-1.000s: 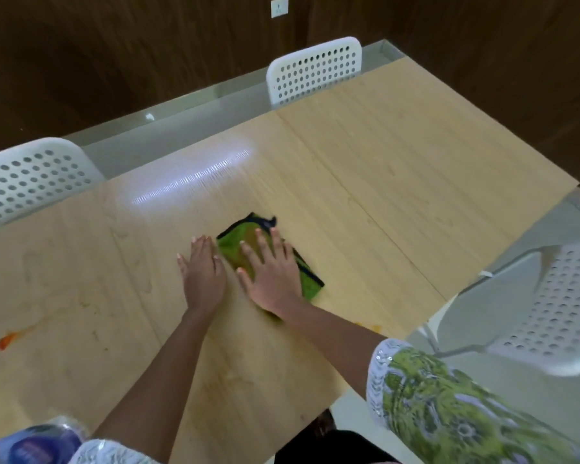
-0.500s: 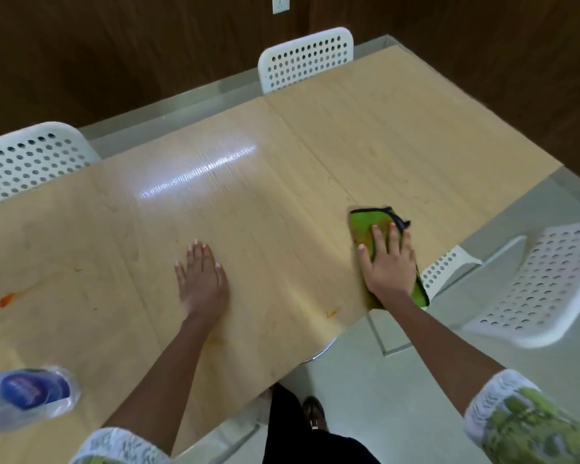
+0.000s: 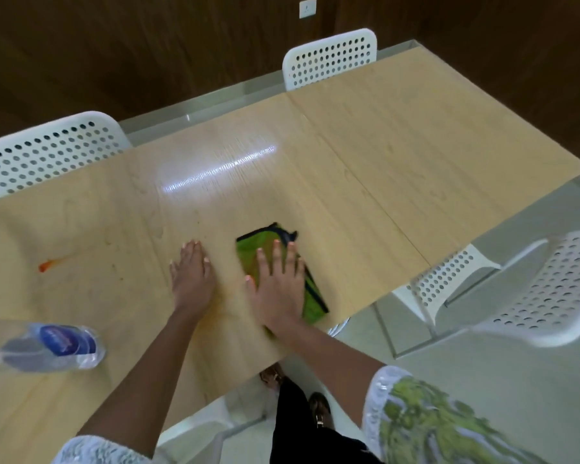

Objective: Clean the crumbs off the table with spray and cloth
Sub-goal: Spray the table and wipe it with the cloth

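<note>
Item 1, cloth (image 3: 248, 251): green with a dark edge, lying flat on the wooden bench (image 3: 399, 155) near its near edge, right of centre. Your right hand (image 3: 277, 289) lies flat on top of it, fingers straight and pointing to the far side, pressing it down; the cloth shows past your fingertips on the far side and along the right of your palm.

Item 2, your left hand (image 3: 191, 274): flat on the bare bench just left of the cloth, fingers straight and together, holding nothing. It is apart from the cloth and from your right hand, with a strip of bare wood between them.

Item 3, spray bottle (image 3: 52, 344): clear plastic with a blue label, blurred, lying on its side at the near left of the bench, well apart from both hands.

Item 4, orange smear (image 3: 49, 264): on the bench, left of your left hand and on the far side of the bottle.

Item 5, white perforated chairs: two along the far edge, one at the far left (image 3: 47, 152) and one further right (image 3: 330, 58), and one at the right (image 3: 556, 296), beside the near edge.
</note>
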